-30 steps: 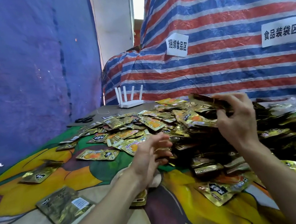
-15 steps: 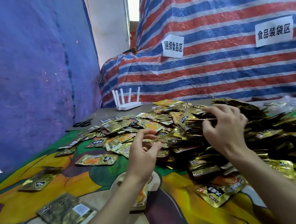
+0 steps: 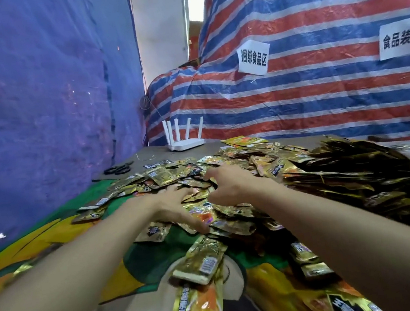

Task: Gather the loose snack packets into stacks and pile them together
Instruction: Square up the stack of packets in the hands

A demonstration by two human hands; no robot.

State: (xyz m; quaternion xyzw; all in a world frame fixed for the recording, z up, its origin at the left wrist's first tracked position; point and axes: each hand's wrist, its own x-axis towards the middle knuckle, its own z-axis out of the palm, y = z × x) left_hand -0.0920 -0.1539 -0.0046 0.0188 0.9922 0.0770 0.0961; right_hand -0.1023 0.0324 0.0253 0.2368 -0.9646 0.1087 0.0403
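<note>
Left hand point(image 3: 177, 207) and right hand point(image 3: 230, 184) lie side by side, fingers splayed and gripping nothing, on loose packets point(image 3: 172, 172) spreading toward twelve o'clock, right hand nearer.

The snack packets point(image 3: 169, 173) are glossy, crinkled gold foil film. Under them, the table cover point(image 3: 40, 237) looks like matt printed cloth. At twelve o'clock, the router point(image 3: 186, 144) is smooth white plastic. Behind it, the striped tarpaulin point(image 3: 321, 93) is creased woven plastic bearing matt paper signs point(image 3: 252, 57).
</note>
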